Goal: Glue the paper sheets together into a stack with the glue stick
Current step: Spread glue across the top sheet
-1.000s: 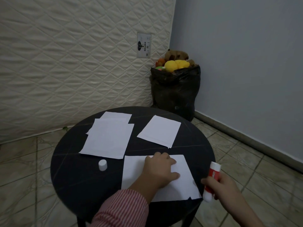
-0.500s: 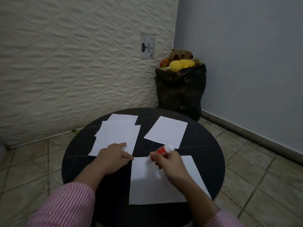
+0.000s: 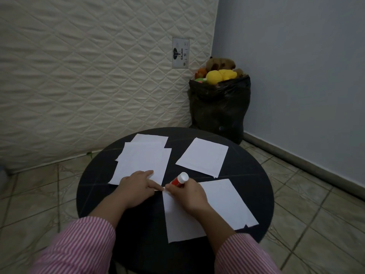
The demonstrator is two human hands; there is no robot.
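White sheet, near right: the near sheet [image 3: 221, 206] lies flat on the black round table [image 3: 94, 186], and I see its near right corner notched or torn; its far left corner sits right under both hands
Right hand: my right hand [image 3: 187, 194] is wrapped around the red glue stick [image 3: 178, 180], fingers closed on the barrel, white end pointing up and away; I cannot tell whether the glue end actually touches the paper, since the hand hides it
Left hand: my left hand [image 3: 136, 187] is loosely spread, holding nothing, one finger stretched right to pin the far left corner of the near sheet
Other paper: a fanned pile [image 3: 142, 159] lies far left, just beyond the left hand, and a single sheet [image 3: 203, 156] lies far right, apart from the rest
Risk, paper drag: I judge that with only one fingertip pinning a corner, a firm stroke could pull the sheet along or crease it
Risk, glue off the edge: working this close to the corner, the stick may run onto the table, and the sheet could later stick there
Risk, misaligned stack: the far left pile is already fanned, so a hurried placement would likely bond crooked
Risk, tearing: the damaged near right corner looks weak and could rip further if snagged
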